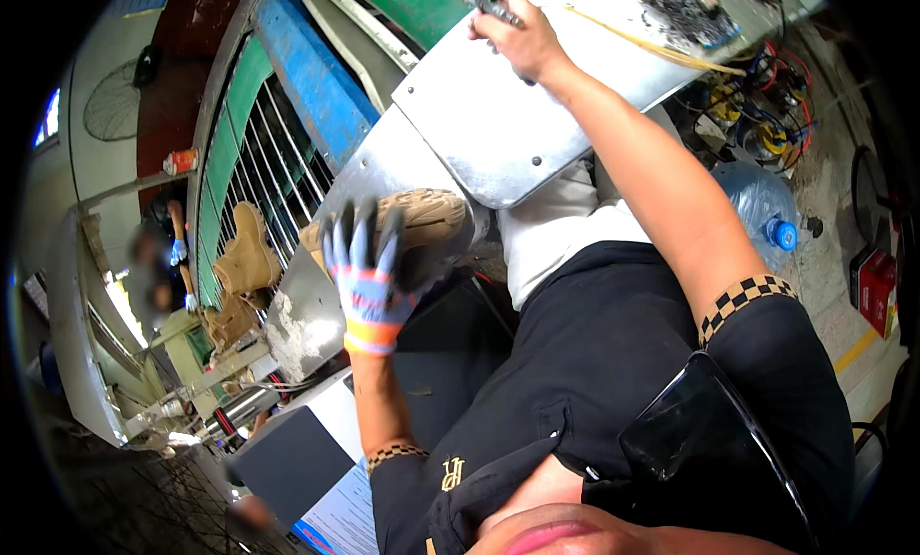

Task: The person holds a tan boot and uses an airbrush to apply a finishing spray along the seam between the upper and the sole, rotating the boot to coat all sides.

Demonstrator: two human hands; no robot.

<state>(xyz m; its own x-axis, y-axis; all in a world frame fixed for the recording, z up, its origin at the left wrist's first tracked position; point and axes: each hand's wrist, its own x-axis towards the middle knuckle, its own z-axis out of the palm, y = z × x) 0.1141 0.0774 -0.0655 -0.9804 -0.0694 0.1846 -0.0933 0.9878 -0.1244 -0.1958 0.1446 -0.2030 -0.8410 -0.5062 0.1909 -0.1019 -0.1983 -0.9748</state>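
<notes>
My left hand (pixel 364 285), in a grey, orange and white glove with dark fingertips, is held up with its fingers spread. It is in front of a tan boot (pixel 426 215) that lies with its treaded sole showing; I cannot tell whether the hand touches it. Farther off, over the metal worktable (pixel 498 104), my bare right hand (pixel 529 49) is closed round a small grey metal hand tool (pixel 496 6). The tool's exact kind is unclear.
More tan boots (pixel 249 250) stand at the left by a green-framed rack with metal bars (pixel 278 152). Dark scraps (pixel 685 13) and a yellow cord (pixel 661 49) lie on the table's far right. A large plastic bottle (pixel 757 210) and wires are at right. Another person (pixel 158 267) is at far left.
</notes>
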